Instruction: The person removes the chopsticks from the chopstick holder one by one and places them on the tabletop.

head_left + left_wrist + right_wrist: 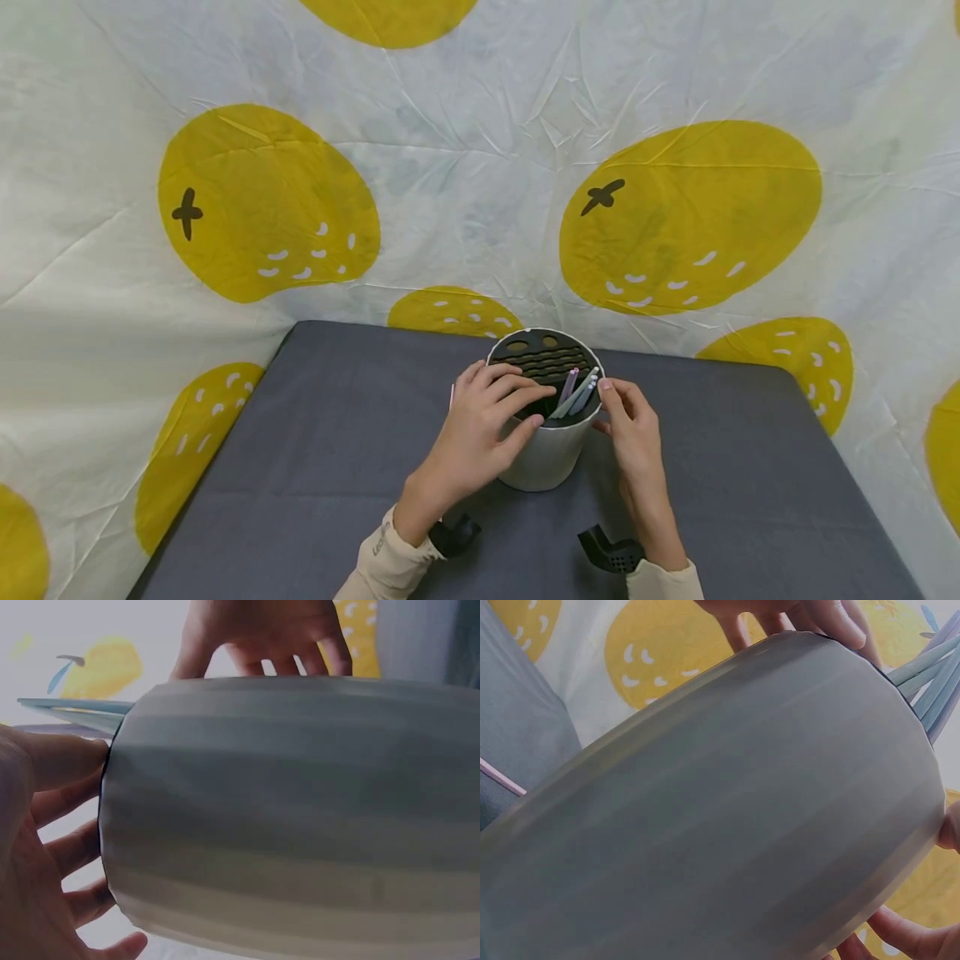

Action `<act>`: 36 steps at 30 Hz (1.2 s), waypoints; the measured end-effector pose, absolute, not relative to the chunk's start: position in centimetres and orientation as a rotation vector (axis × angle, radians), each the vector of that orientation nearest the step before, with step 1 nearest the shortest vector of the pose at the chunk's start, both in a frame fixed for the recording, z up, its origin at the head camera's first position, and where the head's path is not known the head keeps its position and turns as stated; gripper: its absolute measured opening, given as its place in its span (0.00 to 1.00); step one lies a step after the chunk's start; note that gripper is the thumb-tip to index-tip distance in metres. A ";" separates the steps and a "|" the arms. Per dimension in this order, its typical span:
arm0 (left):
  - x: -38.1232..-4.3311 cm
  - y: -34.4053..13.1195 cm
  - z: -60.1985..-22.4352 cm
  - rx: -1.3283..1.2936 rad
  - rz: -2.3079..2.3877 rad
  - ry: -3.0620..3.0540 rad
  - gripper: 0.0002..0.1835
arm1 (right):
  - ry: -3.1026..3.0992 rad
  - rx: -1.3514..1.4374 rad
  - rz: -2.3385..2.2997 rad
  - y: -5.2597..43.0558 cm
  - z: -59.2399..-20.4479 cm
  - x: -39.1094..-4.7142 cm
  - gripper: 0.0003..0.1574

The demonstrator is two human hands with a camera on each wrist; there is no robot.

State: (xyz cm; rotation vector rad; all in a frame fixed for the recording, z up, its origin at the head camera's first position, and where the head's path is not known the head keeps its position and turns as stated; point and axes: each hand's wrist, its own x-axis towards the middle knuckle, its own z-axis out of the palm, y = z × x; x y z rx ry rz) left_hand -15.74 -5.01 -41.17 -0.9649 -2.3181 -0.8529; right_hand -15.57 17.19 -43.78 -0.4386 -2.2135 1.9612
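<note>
Pen holder [542,457] upright: left fingers [525,398] spread loosely over it, right fingers [615,403] gripping rim [558,426].

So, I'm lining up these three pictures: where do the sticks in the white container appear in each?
Head: the sticks stand in the white container, right of and below centre.
Left wrist: the sticks jut out at upper left.
Right wrist: the sticks poke out at upper right, partly cut off by the frame.
Shared landmark: the white container.
</note>
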 end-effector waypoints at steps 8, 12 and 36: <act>-14.8 -4.5 -40.7 -1.031 -0.883 -2.366 0.18 | -2.196 -0.426 1.968 17.1 -43.9 -15.5 0.24; -14.7 -4.1 -40.8 -1.007 -0.916 -2.345 0.17 | -2.181 -0.427 1.973 17.1 -43.9 -15.5 0.23; -15.4 -2.1 -41.3 -0.838 -0.910 -2.195 0.08 | -2.196 -0.420 1.971 17.1 -43.9 -15.5 0.26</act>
